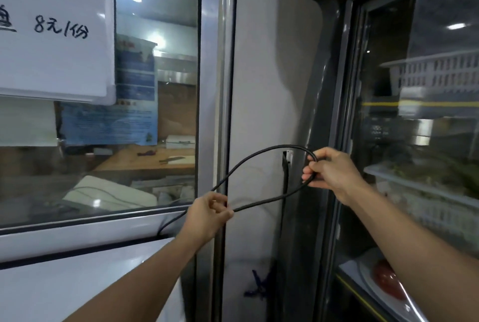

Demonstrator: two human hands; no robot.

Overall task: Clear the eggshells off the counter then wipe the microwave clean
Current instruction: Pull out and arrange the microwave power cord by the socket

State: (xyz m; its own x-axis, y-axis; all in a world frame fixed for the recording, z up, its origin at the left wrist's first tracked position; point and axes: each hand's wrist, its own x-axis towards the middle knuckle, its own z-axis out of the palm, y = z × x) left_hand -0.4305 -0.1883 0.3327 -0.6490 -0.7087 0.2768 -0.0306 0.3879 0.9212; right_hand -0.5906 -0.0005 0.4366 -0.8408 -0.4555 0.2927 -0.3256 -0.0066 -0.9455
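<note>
Both hands up in front of a window frame, working a black cable (pixel 261 155). Left hand (pixel 207 214) pinches it at centre frame, fingers (pixel 220 207) curled round the point where the cable crosses itself. Right hand (pixel 330 171) grips the far end of the loop, fingers (pixel 308 174) clenched on the bend. The loop spans between the two hands, held in the air in front of the grey pillar (pixel 259 88). From the left hand the cable runs down and left to the window sill (pixel 77 233).

Eggshells and microwave: neither can be made out in this view. White worktop surface (pixel 64 285) near left, below the sill.

Left, on the window glass (pixel 160 88): a whiteboard (pixel 57 44) with handwriting, "8元/份" readable, the rest cut off by the frame edge. Below it a blue poster (pixel 116 124), print too small to read. Through the glass: a wooden table (pixel 155 158) with a knife (pixel 172 159) on it.

Right: glass-door fridge (pixel 414 114) with a dark frame and yellow trim on top. Inside, a white slotted basket (pixel 435 73), a tray of greens (pixel 427 179), and lower down a plate (pixel 373 285) with something red (pixel 387 280) on it. Blue clip-like object (pixel 259 285) low on the pillar, blurred.
</note>
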